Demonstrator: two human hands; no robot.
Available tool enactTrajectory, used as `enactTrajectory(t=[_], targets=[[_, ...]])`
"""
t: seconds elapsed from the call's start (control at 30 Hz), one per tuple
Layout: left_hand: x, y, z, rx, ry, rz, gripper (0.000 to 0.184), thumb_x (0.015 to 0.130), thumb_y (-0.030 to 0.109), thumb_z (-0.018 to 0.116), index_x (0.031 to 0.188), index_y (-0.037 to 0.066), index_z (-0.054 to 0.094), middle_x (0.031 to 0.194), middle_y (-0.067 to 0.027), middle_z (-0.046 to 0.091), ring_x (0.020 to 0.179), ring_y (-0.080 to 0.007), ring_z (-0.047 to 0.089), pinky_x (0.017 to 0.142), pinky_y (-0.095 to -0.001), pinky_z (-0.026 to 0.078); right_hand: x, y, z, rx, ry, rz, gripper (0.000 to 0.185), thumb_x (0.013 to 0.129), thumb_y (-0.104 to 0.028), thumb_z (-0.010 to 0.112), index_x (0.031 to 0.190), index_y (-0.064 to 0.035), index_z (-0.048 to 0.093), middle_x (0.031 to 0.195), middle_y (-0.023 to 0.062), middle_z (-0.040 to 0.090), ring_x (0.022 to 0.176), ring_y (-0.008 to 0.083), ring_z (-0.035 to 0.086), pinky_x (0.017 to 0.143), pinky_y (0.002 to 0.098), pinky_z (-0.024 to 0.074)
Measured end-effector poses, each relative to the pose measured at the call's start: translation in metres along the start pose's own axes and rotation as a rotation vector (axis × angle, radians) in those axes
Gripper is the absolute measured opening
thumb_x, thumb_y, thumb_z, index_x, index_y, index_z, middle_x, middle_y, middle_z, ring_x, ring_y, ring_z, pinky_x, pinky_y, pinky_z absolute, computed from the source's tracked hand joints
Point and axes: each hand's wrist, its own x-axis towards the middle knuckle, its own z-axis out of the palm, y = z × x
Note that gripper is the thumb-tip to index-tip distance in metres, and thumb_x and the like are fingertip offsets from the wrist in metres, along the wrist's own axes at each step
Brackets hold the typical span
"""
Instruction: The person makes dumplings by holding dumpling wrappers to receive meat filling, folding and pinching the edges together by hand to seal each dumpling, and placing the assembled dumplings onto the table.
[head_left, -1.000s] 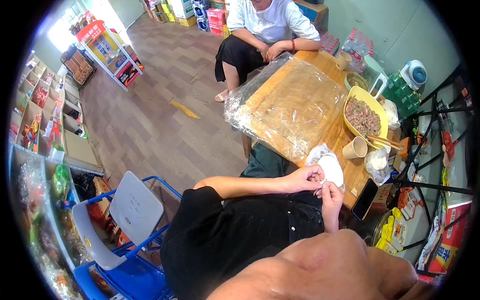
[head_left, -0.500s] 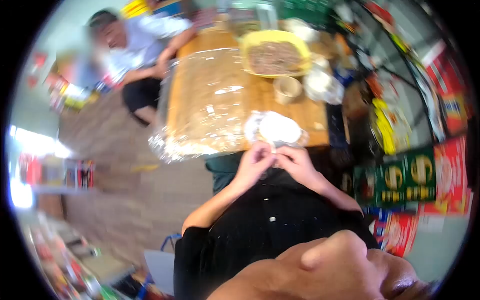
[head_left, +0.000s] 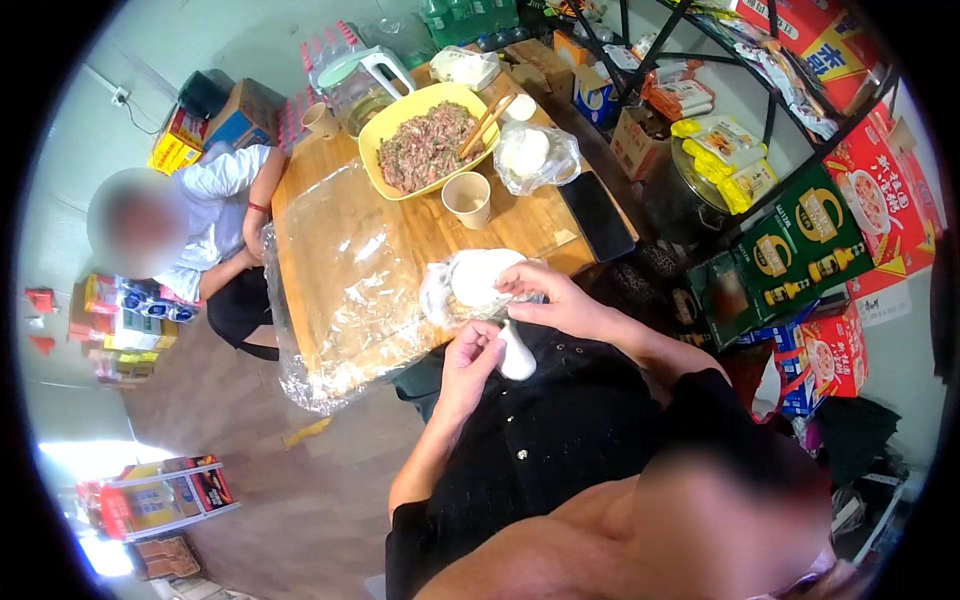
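Observation:
My left hand [head_left: 473, 362] is closed on the edge of a white, limp wrapper [head_left: 516, 356] that hangs below its fingertips near my shirt. My right hand [head_left: 548, 296] is at the stack of round white wrappers [head_left: 480, 277], its thumb and fingers at the right edge of the stack. The stack lies on a plastic bag at the table's near edge. A yellow bowl [head_left: 368, 165] of minced filling [head_left: 425, 147], with chopsticks [head_left: 485, 125] in it, stands behind a paper cup [head_left: 466, 200].
Clear plastic sheeting [head_left: 345, 270] covers the left part of the wooden table [head_left: 545, 228]. A black phone [head_left: 597, 216] lies at the right edge, near a bag with white contents [head_left: 527, 155]. Another person [head_left: 225, 210] sits at the left side. A pot [head_left: 685, 195] stands at the right.
My hands were together at the near side of the stack and are now apart. The white wrapper now hangs from my left hand. The head view has turned.

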Motion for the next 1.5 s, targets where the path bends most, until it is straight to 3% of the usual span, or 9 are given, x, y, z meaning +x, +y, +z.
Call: enactTrajectory(t=[0.17,0.3,0.53,0.67,0.8,0.9,1.27,1.33,1.5], targets=[[0.003,0.007,0.000,0.161,-0.004,0.037,0.006,0.088,0.001,0.061,0.093,0.002,0.059,0.088,0.0028,0.060,0.082,-0.0032,0.054,0.074,-0.0197,0.044,-0.004,0.001,-0.001,0.195,-0.318,0.256,0.021,0.086,-0.012,0.066,0.102,-0.0001,0.059,0.095,0.0012,0.060,0.089,0.0070,0.054,0.079,0.0249,0.0454],[0.006,0.000,-0.006,0.274,0.047,0.052,0.004,0.089,0.001,0.060,0.093,0.001,0.060,0.085,0.0019,0.062,0.079,-0.0045,0.056,0.071,-0.0218,0.047,-0.007,-0.002,0.004,-0.079,-0.235,0.192,0.022,0.083,-0.017,0.070,0.092,0.0009,0.062,0.075,0.0027,0.062,0.070,0.0068,0.053,0.062,0.0259,0.0446],[0.009,0.024,-0.002,0.688,0.092,0.140,0.009,0.082,0.006,0.068,0.086,0.001,0.063,0.078,-0.0064,0.063,0.072,-0.0128,0.060,0.065,-0.0263,0.048,-0.001,-0.001,0.004,-0.236,-0.314,0.229,0.018,0.081,-0.017,0.068,0.085,-0.0008,0.061,0.069,0.0098,0.057,0.064,0.0142,0.053,0.060,0.0304,0.0428],[0.016,0.018,-0.013,0.775,0.079,0.540,0.010,0.083,0.010,0.067,0.087,0.002,0.062,0.079,-0.0088,0.063,0.072,-0.0208,0.061,0.065,-0.0318,0.048,0.007,0.006,0.014,-0.357,-0.265,-0.033,0.012,0.078,-0.005,0.063,0.077,0.0016,0.053,0.077,0.0062,0.052,0.072,0.0144,0.050,0.064,0.0299,0.0397],[0.014,0.022,-0.017,0.558,0.092,0.342,0.022,0.082,0.009,0.068,0.101,0.003,0.058,0.083,-0.0063,0.062,0.075,-0.0140,0.060,0.067,-0.0285,0.048,0.013,0.013,0.023,-0.117,-0.236,0.022,0.007,0.080,-0.001,0.060,0.087,0.0015,0.057,0.084,0.0035,0.056,0.079,0.0117,0.052,0.071,0.0261,0.0421],[0.012,0.020,-0.017,0.432,0.093,0.222,0.024,0.078,0.008,0.069,0.099,0.003,0.056,0.075,-0.0068,0.058,0.068,-0.0131,0.055,0.062,-0.0296,0.045,0.009,0.011,0.019,0.147,-0.062,0.352,0.010,0.087,-0.004,0.056,0.096,-0.0004,0.059,0.093,0.0000,0.060,0.087,0.0048,0.052,0.081,0.0218,0.0421],[0.022,0.008,-0.029,0.640,0.290,0.485,0.016,0.078,0.010,0.065,0.092,0.003,0.061,0.082,-0.0142,0.058,0.072,-0.0297,0.057,0.065,-0.0368,0.046,0.010,0.038,0.026,0.178,-0.084,0.409,0.032,0.093,-0.006,0.049,0.124,0.0039,0.053,0.114,0.0050,0.058,0.106,0.0118,0.052,0.092,0.0265,0.0421],[0.018,0.018,-0.029,0.669,0.265,0.307,0.015,0.078,0.008,0.066,0.092,0.004,0.062,0.082,-0.0130,0.058,0.069,-0.0265,0.057,0.062,-0.0358,0.046,0.009,0.036,0.026,0.151,-0.106,0.433,0.031,0.095,-0.009,0.050,0.123,0.0035,0.054,0.111,0.0043,0.060,0.103,0.0109,0.054,0.092,0.0268,0.0427],[0.021,0.016,-0.032,0.658,0.283,0.319,0.015,0.080,0.006,0.067,0.094,0.003,0.062,0.082,-0.0047,0.055,0.068,-0.0114,0.050,0.061,-0.0243,0.042,0.007,0.027,0.040,0.113,-0.074,0.255,0.032,0.097,-0.014,0.050,0.123,0.0045,0.053,0.110,0.0059,0.061,0.102,0.0103,0.054,0.091,0.0263,0.0426]])
